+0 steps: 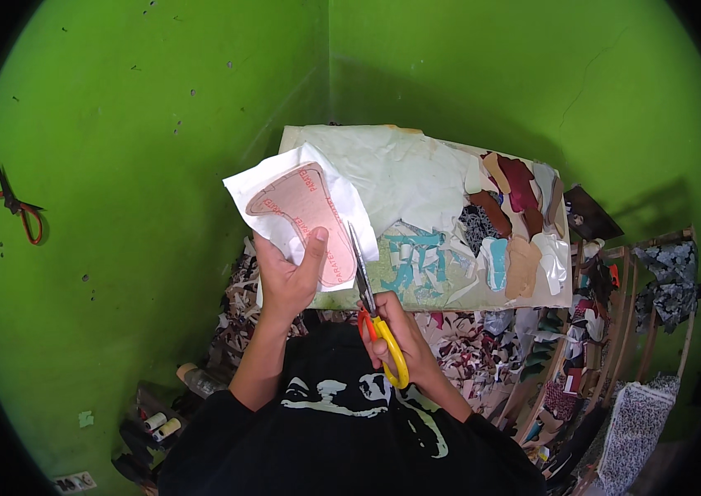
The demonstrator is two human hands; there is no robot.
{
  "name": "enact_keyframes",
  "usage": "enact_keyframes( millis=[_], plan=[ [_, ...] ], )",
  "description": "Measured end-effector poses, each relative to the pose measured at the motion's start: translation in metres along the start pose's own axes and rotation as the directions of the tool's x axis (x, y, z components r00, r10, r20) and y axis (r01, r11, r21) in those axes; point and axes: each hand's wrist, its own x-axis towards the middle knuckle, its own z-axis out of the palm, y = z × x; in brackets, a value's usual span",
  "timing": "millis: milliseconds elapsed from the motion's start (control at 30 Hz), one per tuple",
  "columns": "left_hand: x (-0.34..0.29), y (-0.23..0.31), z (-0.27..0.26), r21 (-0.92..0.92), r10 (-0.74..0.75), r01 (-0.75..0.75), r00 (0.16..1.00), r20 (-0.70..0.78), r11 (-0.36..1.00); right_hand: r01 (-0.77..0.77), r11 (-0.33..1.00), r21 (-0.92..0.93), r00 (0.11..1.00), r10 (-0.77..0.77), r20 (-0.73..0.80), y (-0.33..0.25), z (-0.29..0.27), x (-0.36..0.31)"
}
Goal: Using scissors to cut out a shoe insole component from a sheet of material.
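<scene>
My left hand (290,269) grips a white sheet (243,186) from below, its thumb pressed on the front. A pinkish, curved shoe-part pattern (305,213) with red print and a dark outline lies on that sheet. Scissors (397,355) with one red and one yellow handle loop are in my right hand (406,331), fingers through the loops. Their blades point up and away along the sheet's right edge, close beside the pattern's lower end. Whether the blades touch the paper, I cannot tell.
Beyond my hands stands a work table (561,291) with white sheeting (400,165), teal scraps (416,263) and cut pieces (521,266). Fabric scraps (466,351) heap below it. A wooden rack (627,306) stands at right. Red-handled scissors (13,203) hang on the green left wall.
</scene>
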Motion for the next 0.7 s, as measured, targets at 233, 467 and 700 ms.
enact_keyframes(
  millis=[233,467,700],
  plan=[
    [0.007,-0.006,-0.003,-0.131,-0.083,0.086,0.996,0.030,0.988,-0.034,0.998,-0.048,0.999,0.035,0.016,-0.002,-0.003,0.000],
    [0.003,-0.005,0.000,-0.198,-0.156,0.175,0.982,0.107,0.964,0.009,0.994,-0.109,0.999,-0.013,-0.039,0.003,0.000,0.010],
    [0.003,-0.005,-0.001,-0.326,-0.270,0.271,0.962,0.051,0.906,-0.122,0.977,-0.172,0.992,0.117,-0.034,0.005,-0.001,0.011]
  ],
)
